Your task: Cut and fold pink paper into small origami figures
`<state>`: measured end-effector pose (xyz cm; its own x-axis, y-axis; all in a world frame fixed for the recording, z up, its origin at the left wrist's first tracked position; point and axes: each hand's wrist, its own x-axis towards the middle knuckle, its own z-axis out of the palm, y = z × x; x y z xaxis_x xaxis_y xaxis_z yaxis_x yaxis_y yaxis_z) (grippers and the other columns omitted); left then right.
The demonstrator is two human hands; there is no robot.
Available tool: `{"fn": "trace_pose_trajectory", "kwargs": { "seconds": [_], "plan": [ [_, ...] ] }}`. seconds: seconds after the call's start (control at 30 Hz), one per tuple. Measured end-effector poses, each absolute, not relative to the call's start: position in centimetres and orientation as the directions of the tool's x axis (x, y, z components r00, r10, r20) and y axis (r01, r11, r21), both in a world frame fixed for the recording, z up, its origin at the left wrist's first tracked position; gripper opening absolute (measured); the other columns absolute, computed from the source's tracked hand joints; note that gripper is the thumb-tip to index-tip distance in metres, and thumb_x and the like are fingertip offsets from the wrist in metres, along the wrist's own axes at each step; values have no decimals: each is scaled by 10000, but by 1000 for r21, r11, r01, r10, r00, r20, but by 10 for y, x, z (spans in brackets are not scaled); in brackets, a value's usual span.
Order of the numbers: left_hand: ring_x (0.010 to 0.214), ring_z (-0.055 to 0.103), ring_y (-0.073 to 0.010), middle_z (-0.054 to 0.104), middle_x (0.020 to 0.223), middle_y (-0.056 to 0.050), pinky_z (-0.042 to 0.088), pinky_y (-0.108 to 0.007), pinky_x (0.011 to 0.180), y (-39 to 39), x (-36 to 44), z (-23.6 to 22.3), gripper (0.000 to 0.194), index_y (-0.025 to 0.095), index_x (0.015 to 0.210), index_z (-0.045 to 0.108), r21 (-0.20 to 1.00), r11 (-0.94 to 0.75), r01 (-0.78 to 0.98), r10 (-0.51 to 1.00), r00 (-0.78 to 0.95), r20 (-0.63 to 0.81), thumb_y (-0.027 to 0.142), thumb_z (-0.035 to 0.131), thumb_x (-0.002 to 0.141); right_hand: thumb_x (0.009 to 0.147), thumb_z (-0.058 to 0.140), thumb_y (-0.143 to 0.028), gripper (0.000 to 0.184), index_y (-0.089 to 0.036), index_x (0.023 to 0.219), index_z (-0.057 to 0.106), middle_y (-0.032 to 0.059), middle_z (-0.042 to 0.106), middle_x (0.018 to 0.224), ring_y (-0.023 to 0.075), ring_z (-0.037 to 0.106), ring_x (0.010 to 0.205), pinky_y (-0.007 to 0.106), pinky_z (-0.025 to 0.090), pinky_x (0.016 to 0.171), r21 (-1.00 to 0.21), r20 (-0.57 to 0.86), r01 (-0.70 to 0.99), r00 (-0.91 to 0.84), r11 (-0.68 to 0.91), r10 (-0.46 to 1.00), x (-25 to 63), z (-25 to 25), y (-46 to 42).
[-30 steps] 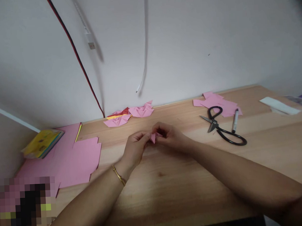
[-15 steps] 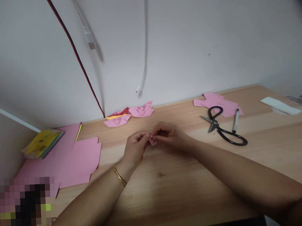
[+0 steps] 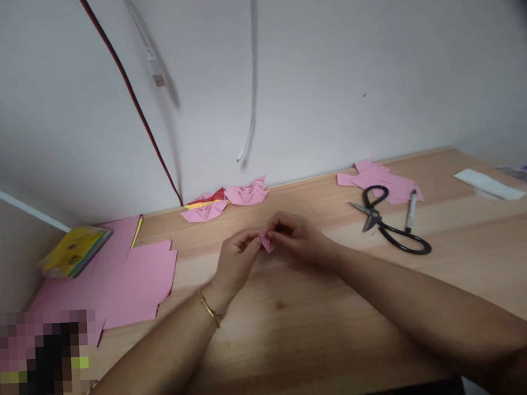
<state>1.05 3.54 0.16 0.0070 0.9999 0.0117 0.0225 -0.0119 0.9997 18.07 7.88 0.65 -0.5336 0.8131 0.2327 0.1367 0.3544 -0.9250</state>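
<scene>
A small folded piece of pink paper (image 3: 267, 244) is pinched between my two hands above the middle of the wooden table. My left hand (image 3: 237, 260) grips its left side between thumb and fingers, a gold bangle on the wrist. On the other side, my right hand (image 3: 298, 238) pinches the paper's upper right edge, fingers curled. The fingers cover part of the paper, and one corner points down. Behind my hands, against the wall, lie folded pink paper shapes (image 3: 246, 194), with red and yellow folded paper (image 3: 205, 200) among them.
Black-handled scissors (image 3: 375, 216) lie open at the right, beside a marker pen (image 3: 412, 210) and pink paper scraps (image 3: 382, 179). A white strip (image 3: 489, 184) is farther right. Large pink sheets (image 3: 136, 284) and a yellow packet (image 3: 76, 250) occupy the left. Cables (image 3: 127, 81) hang along the wall.
My fingers have shifted slightly on the pink paper, and a little more of its surface shows between the thumbs. Everything else stays in place.
</scene>
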Motion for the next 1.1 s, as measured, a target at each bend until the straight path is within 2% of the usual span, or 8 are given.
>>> {"fn": "trace_pose_trajectory", "kwargs": {
  "seconds": [0.13, 0.27, 0.4, 0.73, 1.1],
  "plan": [
    [745, 598, -145, 683, 769, -23, 457, -254, 720, 34, 13, 4, 136, 175, 792, 694, 998, -37, 48, 998, 50, 35, 296, 676, 734, 880, 508, -287, 121, -177, 848, 545, 20, 639, 756, 139, 613, 733, 302, 493, 716, -951, 233, 36, -571, 307, 787, 179, 7, 77],
    [723, 569, -135, 656, 742, -19, 435, -242, 687, 35, 13, 2, 145, 169, 770, 686, 996, -45, 82, 999, 32, 43, 308, 648, 761, 879, 516, -286, 113, -182, 840, 535, 19, 639, 756, 142, 621, 739, 310, 500, 726, -956, 222, 35, -565, 292, 795, 178, 6, 75],
    [730, 561, -131, 637, 730, -13, 436, -244, 707, 36, 13, 0, 140, 170, 732, 669, 998, -49, 35, 999, 20, 49, 298, 634, 775, 877, 525, -311, 127, -185, 868, 533, 26, 641, 792, 146, 623, 773, 313, 499, 741, -961, 218, 14, -569, 275, 793, 177, 3, 75],
    [744, 577, -129, 664, 769, -17, 451, -246, 727, 38, 11, -1, 116, 170, 797, 691, 998, -65, 13, 996, -57, 65, 271, 666, 746, 841, 567, -404, 240, -170, 892, 567, 37, 637, 842, 143, 585, 777, 276, 463, 694, -945, 221, 92, -530, 315, 819, 178, 5, 77],
    [749, 579, -140, 674, 798, -30, 445, -246, 711, 38, 9, -1, 144, 173, 802, 701, 994, -60, 93, 997, -43, 64, 294, 667, 734, 848, 547, -377, 209, -169, 835, 562, 20, 596, 775, 133, 531, 710, 260, 423, 631, -931, 191, 169, -528, 323, 827, 180, 5, 78]
  ]
}}
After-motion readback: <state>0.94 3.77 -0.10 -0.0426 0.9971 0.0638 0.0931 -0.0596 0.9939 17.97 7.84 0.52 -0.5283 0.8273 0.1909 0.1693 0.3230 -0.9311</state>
